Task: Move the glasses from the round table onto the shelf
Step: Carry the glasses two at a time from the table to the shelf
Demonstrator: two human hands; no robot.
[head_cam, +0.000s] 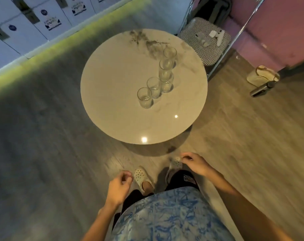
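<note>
Head cam says nothing's moved yet: all five glasses sit in a curved row on the round table. Left hand and right hand hang loosely curled, holding nothing. Can't spot the shelf.

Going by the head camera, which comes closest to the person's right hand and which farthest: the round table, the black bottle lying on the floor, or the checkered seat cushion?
From the right hand:
1. Round table: its near edge is just ahead of the hand.
2. Black bottle: lying on the floor, ahead and to the right.
3. Checkered seat cushion: beyond the table's far right edge.
</note>
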